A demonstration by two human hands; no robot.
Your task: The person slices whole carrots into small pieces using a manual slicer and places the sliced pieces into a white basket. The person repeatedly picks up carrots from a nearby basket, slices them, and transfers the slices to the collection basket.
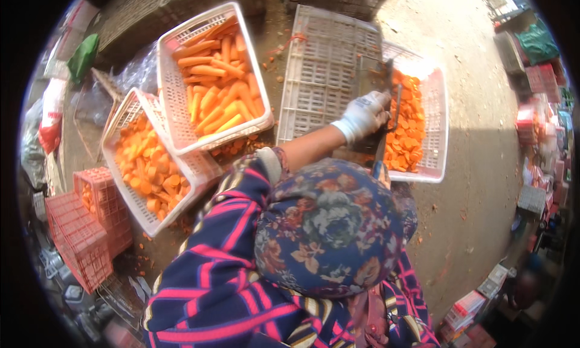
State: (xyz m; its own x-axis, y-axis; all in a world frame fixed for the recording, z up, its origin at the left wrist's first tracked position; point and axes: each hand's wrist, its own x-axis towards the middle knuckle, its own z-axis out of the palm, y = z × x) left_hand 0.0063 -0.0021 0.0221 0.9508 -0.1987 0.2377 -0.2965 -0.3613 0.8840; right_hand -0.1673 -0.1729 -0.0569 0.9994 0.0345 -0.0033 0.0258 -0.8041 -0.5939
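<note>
My left hand, in a white glove, reaches over a pale plastic crate to a metal-framed cutter. Its fingers are curled against the frame; what they hold is hidden. Only a little of my right hand shows past the floral cap, beside something blue, and its grip is hidden. Under the cutter's right side, a white basket holds sliced carrot. To the left, one white basket holds long peeled carrots. Another white basket below it contains cut carrot chunks.
Red plastic crates stand at lower left. Carrot scraps lie on the floor between the baskets. Clear plastic sheeting and a green bag are at upper left. Stacked crates and goods line the right side.
</note>
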